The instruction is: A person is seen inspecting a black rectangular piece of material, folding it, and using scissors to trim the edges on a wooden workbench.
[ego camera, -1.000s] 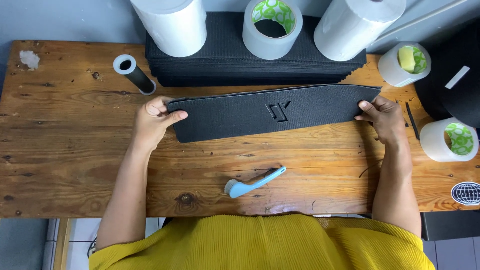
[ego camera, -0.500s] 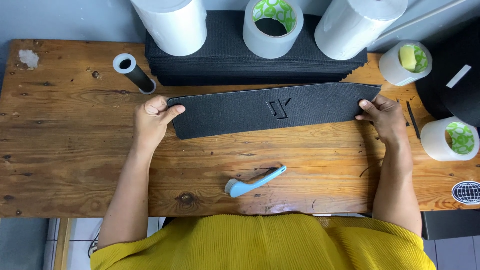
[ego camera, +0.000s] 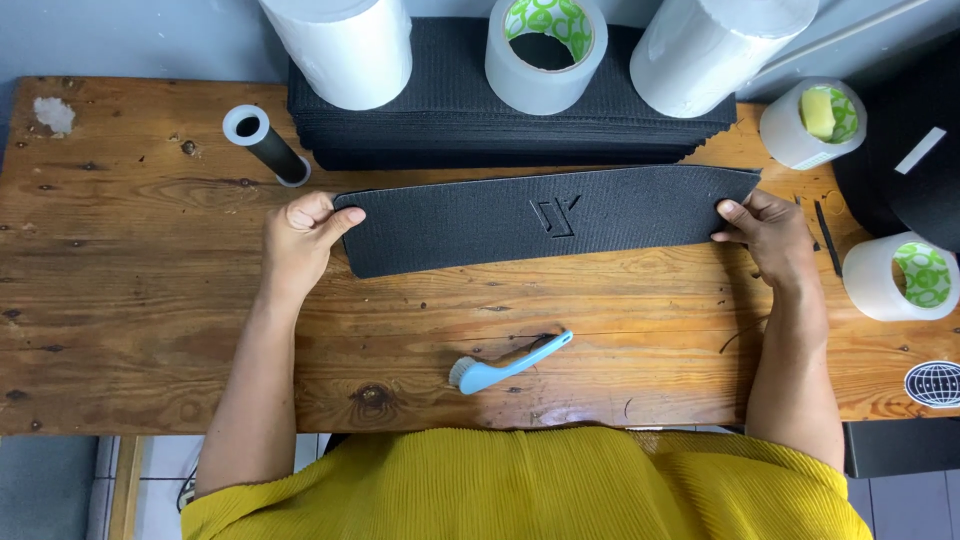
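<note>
On the table point(ego camera: 150, 300) | both hands still grip black sheet point(ego camera: 480, 225) | slightly flatter

On the table: 3 tape rolls point(ego camera: 545, 52), 2 white paper rolls point(ego camera: 345, 45), 1 blue brush point(ego camera: 508, 365), 1 black tube point(ego camera: 267, 146).

Brush point(ego camera: 505, 366) before sheet point(ego camera: 540, 218)

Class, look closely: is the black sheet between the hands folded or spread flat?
Spread flat: the black sheet lies open, left hand and right hand holding its ends.
</note>
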